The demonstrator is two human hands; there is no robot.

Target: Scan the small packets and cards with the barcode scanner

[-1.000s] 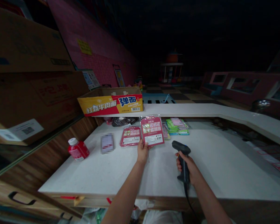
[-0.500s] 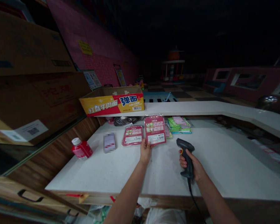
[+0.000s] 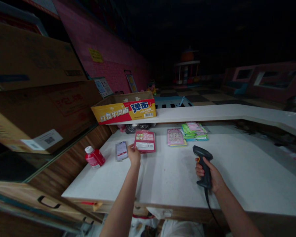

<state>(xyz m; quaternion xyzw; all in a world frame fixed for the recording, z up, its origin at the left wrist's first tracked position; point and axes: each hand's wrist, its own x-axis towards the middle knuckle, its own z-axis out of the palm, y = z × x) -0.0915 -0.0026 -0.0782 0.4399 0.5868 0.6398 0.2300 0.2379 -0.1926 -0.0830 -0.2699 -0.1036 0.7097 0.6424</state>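
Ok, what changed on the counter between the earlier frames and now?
The left hand has carried a red package leftward, to where another lay, near the phone; whether it has let go is unclear. The pink pack, partly hidden before, is now in plain view. The right hand keeps hold of the scanner; the red bottle stays put.

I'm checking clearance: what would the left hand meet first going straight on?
The red packs; the left hand appears to touch their near left corner, though depth there is hard to judge.
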